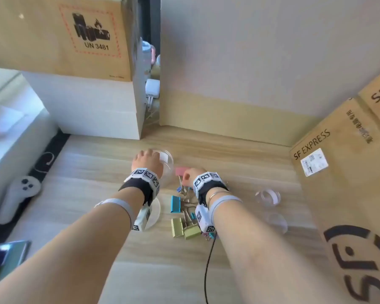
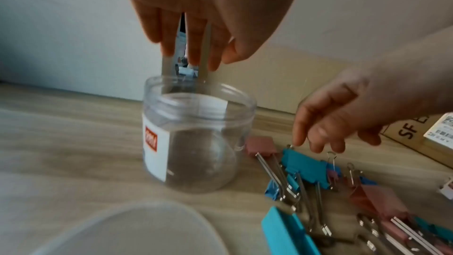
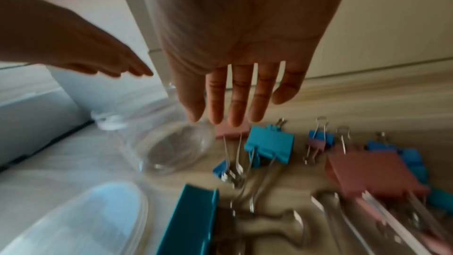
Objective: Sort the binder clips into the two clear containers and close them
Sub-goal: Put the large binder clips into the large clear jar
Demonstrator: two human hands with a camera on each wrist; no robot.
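An empty clear jar with a white label stands open on the wooden table. My left hand hovers just over its far rim, fingers straight, holding nothing. Its lid lies nearer me. To the right of the jar sits a pile of binder clips: a pink clip, a teal clip, a big pink clip, and green clips. My right hand hangs open over the pink and teal clips, not touching them. A second clear jar and its lid sit further right.
An SF Express carton walls off the right side. A white box with a brown UN 3481 carton on it stands at the back left. A white controller lies left, and a black cable runs toward me.
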